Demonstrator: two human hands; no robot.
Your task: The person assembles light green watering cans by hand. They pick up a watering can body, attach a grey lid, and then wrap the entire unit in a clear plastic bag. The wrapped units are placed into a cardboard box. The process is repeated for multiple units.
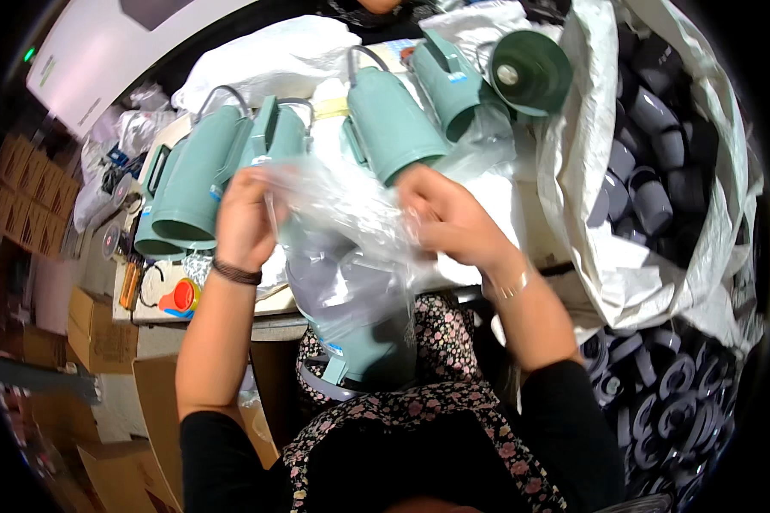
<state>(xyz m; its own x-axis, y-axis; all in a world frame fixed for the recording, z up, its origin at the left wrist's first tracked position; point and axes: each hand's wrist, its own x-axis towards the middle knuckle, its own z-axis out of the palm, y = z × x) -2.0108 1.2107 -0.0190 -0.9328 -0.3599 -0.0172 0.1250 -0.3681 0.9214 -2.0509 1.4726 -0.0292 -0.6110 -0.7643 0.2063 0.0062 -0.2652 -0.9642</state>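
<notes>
A transparent plastic bag (338, 201) is stretched between my two hands, creased and partly blurred by motion. My left hand (246, 221) pinches its left side, and my right hand (455, 215) is closed on its right side. Below the bag, a green jug body (372, 346) rests on my lap against the flowered apron (449, 338); a grey curved handle (327, 386) shows at its lower end. The film covers the jug's upper part, so that end is seen only dimly.
Several green jug bodies (198, 175) lie or stand across the table, one with its hollow end (530, 73) facing me. A white sack (565, 162) of dark grey parts stands at right, above grey rings (676, 385). An orange tape roll (184, 295) and cardboard boxes (103, 329) are left.
</notes>
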